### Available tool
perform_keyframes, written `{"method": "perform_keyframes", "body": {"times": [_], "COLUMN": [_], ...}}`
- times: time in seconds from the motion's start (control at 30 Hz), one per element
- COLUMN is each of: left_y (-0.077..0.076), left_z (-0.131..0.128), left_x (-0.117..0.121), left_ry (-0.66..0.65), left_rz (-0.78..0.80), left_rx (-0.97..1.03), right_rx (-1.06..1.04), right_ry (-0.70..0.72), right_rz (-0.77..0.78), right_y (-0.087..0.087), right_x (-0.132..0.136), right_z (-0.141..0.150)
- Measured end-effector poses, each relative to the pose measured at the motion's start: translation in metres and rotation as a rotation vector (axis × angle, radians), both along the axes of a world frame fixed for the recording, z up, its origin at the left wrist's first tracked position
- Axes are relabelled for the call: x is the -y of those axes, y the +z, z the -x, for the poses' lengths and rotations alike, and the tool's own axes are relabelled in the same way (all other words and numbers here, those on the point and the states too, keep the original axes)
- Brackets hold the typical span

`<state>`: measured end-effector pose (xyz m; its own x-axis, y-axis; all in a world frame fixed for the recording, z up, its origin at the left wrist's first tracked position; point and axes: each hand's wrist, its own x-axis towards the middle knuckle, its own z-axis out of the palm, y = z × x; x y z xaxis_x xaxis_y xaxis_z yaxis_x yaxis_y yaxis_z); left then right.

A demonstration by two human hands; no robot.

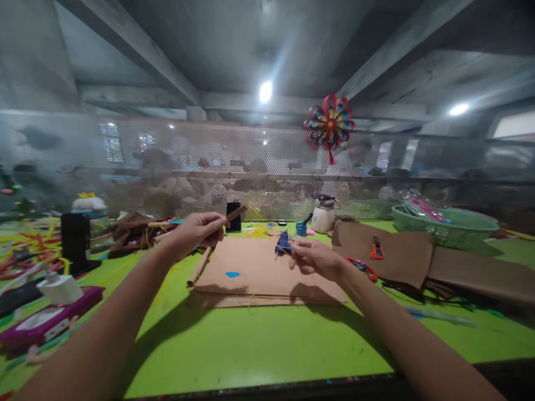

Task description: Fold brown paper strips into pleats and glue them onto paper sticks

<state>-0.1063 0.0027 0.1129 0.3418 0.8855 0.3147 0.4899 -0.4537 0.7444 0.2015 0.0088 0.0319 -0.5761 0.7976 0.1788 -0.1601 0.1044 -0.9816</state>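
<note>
My left hand (204, 227) is raised above the left edge of the stacked brown sheets (254, 264), its fingers closed on a narrow brown strip (237, 215) that looks like cardboard. Over the sheets' right half, the fingertips of my right hand (313, 256) pinch a small dark-blue piece (283, 245); a thin yellow thread seems to run by it. What exactly the blue piece is, I cannot make out. A bright blue scrap (232, 274) lies flat on the top sheet. Along the stack's left edge rests a brown paper roll (199, 267).
Right of the sheets lie red-handled scissors (363, 268), a red cutter (377, 249) and brown paper (401, 250). Behind stand a white jug (324, 214), a blue pot (301, 228) and a phone (233, 217). A green basket (460, 234) is far right; a purple power strip (50, 320) sits left.
</note>
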Motion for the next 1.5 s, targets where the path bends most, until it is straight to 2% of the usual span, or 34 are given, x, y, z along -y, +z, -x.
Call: {"method": "perform_keyframes", "body": {"times": [0.13, 0.23, 0.37, 0.47, 0.57, 0.7, 0.77, 0.87, 0.93, 1.0, 1.07, 1.13, 1.27, 1.4, 1.5], "left_y": [-0.023, -0.033, -0.040, -0.046, -0.054, -0.063, -0.066, -0.069, -0.069, -0.066, -0.064, -0.061, -0.061, -0.064, -0.065], "left_z": [0.004, 0.001, -0.010, -0.018, -0.024, -0.026, -0.027, -0.031, -0.035, -0.039, -0.043, -0.045, -0.045, -0.041, -0.040], "left_x": [-0.007, -0.009, -0.005, -0.003, -0.004, -0.008, -0.010, -0.009, -0.007, -0.003, 0.001, 0.004, 0.005, 0.003, 0.002], "left_ry": [-0.056, -0.083, -0.127, -0.116, -0.086, -0.030, -0.023, -0.052, -0.071, -0.079, -0.079, -0.084, -0.094, -0.084, -0.070], "left_rz": [-0.016, 0.015, 0.001, -0.053, -0.105, -0.200, -0.239, -0.285, -0.337, -0.394, -0.423, -0.420, -0.383, -0.353, -0.302], "left_rx": [-0.039, -0.113, -0.232, -0.320, -0.371, -0.381, -0.390, -0.420, -0.438, -0.448, -0.461, -0.470, -0.457, -0.418, -0.412], "right_rx": [-0.110, -0.097, 0.066, 0.233, 0.396, 0.634, 0.786, 0.858, 0.761, 0.622, 0.513, 0.446, 0.476, 0.494, 0.304], "right_ry": [-0.225, -0.420, -0.718, -0.918, -1.001, -0.881, -0.897, -0.969, -0.965, -0.957, -0.835, -0.622, -0.472, -0.207, -0.189], "right_rz": [0.007, -0.068, -0.259, -0.466, -0.611, -0.525, -0.504, -0.687, -0.873, -0.980, -0.919, -0.769, -0.679, -0.429, -0.369], "right_y": [0.012, 0.018, 0.020, 0.020, 0.021, 0.020, 0.019, 0.019, 0.021, 0.022, 0.022, 0.018, 0.003, 0.001, 0.013], "right_x": [-0.009, -0.012, -0.015, -0.018, -0.019, -0.022, -0.024, -0.026, -0.022, -0.014, -0.004, 0.006, 0.015, 0.014, 0.015], "right_z": [-0.023, -0.036, -0.045, -0.049, -0.055, -0.064, -0.066, -0.059, -0.048, -0.033, -0.017, -0.001, 0.019, 0.014, 0.001]}}
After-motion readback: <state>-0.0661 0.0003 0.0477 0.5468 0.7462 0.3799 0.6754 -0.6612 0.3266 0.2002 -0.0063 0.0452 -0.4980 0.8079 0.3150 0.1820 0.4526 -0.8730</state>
